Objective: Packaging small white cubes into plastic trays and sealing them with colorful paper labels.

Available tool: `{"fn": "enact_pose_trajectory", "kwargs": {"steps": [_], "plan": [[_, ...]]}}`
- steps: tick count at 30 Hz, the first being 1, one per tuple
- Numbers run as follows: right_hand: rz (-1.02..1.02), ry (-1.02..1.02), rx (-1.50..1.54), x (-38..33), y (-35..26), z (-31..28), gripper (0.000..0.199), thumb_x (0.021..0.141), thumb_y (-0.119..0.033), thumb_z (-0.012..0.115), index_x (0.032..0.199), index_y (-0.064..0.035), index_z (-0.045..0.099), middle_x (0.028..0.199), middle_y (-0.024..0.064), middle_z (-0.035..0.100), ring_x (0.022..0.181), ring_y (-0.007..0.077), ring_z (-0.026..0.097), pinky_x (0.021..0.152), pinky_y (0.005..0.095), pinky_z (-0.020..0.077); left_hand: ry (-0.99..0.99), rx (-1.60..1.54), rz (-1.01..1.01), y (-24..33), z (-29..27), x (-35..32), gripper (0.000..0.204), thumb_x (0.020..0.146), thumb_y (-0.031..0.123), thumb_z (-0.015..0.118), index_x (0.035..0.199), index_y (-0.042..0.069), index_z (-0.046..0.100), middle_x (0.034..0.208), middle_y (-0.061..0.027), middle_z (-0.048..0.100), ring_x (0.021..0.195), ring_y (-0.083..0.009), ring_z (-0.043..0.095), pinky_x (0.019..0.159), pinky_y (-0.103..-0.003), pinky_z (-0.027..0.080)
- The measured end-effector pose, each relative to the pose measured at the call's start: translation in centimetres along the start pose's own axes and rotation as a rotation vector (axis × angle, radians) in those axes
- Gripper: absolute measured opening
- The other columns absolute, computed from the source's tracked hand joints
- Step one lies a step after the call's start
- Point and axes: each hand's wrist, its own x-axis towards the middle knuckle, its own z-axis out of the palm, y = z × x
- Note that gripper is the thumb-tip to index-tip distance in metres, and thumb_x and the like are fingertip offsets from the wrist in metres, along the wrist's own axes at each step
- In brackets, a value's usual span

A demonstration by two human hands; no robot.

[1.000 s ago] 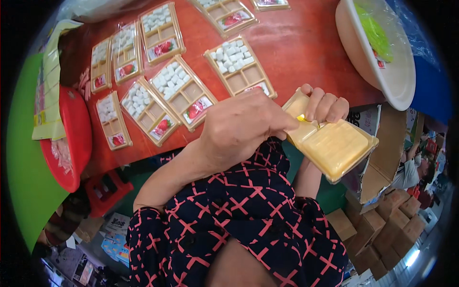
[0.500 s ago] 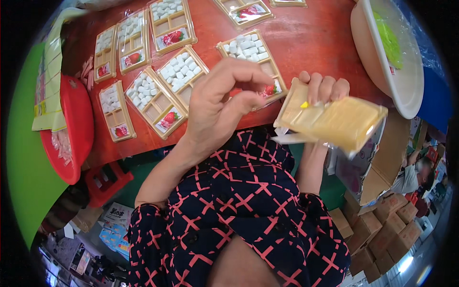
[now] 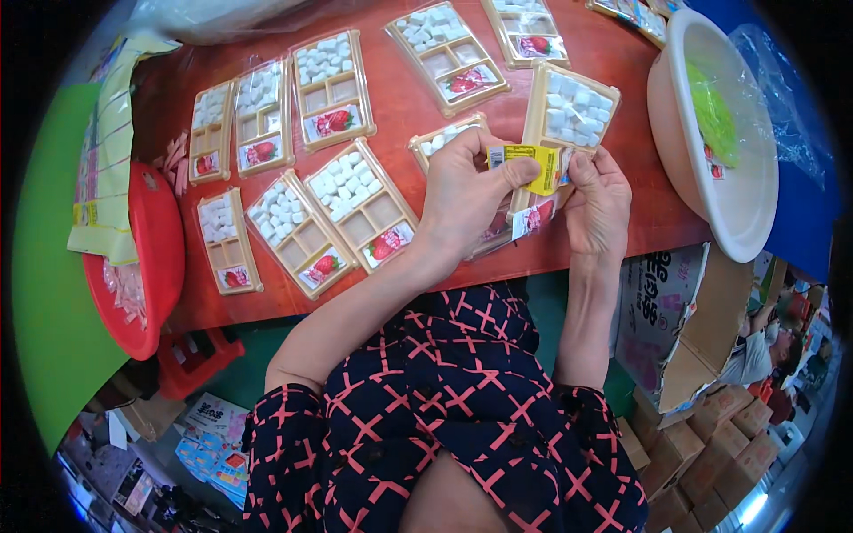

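My right hand [image 3: 599,202] pinches the lower right edge of a tan compartment tray [image 3: 539,102] with white cubes [image 3: 575,108] in its upper part, lifted off the table. Across the tray's middle lies a yellow label [image 3: 544,167] with a barcode. The thumb of my left hand [image 3: 471,197] presses on this label, its fingers curled behind. Whether the label is stuck to the tray cannot be told. Beneath my left hand, another tray of white cubes [image 3: 436,140] is partly hidden.
Several similar trays [image 3: 336,124] with strawberry cards lie on the red table [image 3: 373,89]. A red basin [image 3: 160,240] stands at the left. At the right is a white basin [image 3: 662,115] holding something bright green [image 3: 711,111]; below it, an open cardboard box [image 3: 702,329].
The tray in my right hand has turned from its plain back to its cube side and moved up. My left hand has moved right, onto the yellow label.
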Motion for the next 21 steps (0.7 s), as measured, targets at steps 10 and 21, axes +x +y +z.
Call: {"fn": "enact_pose_trajectory", "kwargs": {"steps": [10,21], "plan": [[0.073,0.162,-0.143,1.2,-1.8,0.0,0.024,0.08,-0.005,0.058,0.101,0.0055,0.053,0.096,0.0113,0.06,0.085,0.0133,0.059,0.078,0.0255,0.0478,0.004,-0.036,-0.079,0.2,1.2,3.0,0.013,0.081,0.007,0.059,0.083,-0.002,0.049,0.079,-0.0117,0.059,0.065,-0.015,0.061,0.052,-0.025,0.054],[0.137,0.252,-0.059,1.6,-1.6,-0.4,0.025,0.078,-0.005,0.061,0.1,0.0041,0.054,0.094,0.0112,0.061,0.082,0.0141,0.06,0.075,0.0255,0.049,-0.239,0.059,-0.093,2.0,0.8,2.3,0.053,0.07,0.0,0.068,0.111,-0.004,0.036,0.101,-0.0139,0.054,0.085,-0.0192,0.06,0.073,-0.031,0.052]]}}
